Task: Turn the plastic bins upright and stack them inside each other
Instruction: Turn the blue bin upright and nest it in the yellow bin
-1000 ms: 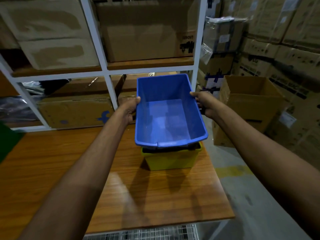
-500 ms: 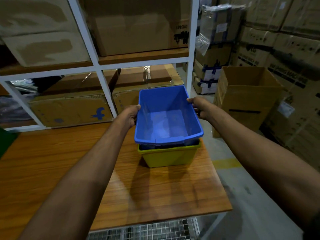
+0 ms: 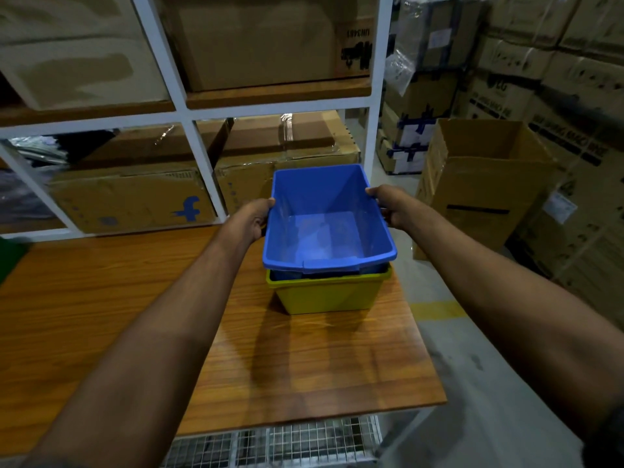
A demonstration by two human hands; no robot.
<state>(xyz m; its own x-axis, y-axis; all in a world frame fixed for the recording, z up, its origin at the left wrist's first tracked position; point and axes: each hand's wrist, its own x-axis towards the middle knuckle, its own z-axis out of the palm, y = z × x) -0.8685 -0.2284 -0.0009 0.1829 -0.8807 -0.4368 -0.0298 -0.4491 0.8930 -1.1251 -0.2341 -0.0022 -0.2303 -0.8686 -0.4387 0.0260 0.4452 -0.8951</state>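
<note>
A blue plastic bin (image 3: 324, 228) stands upright, nested in the top of a yellow bin (image 3: 326, 295) on the wooden table (image 3: 101, 298). A dark rim shows between the two, so another bin may sit inside the yellow one. My left hand (image 3: 255, 217) grips the blue bin's left rim, thumb over the edge. My right hand (image 3: 388, 204) grips the right rim the same way. The blue bin's inside holds nothing.
White shelving (image 3: 199, 113) with cardboard boxes rises just behind the table. An open cardboard box (image 3: 483, 184) stands on the floor to the right, with stacked cartons (image 3: 557, 62) behind it. The bins sit near the table's right edge. A green object (image 3: 10, 258) peeks in at far left.
The blue bin has come down from a tilted, raised pose and sunk deeper into the yellow bin. Both hands stayed on its rims and moved down with it.
</note>
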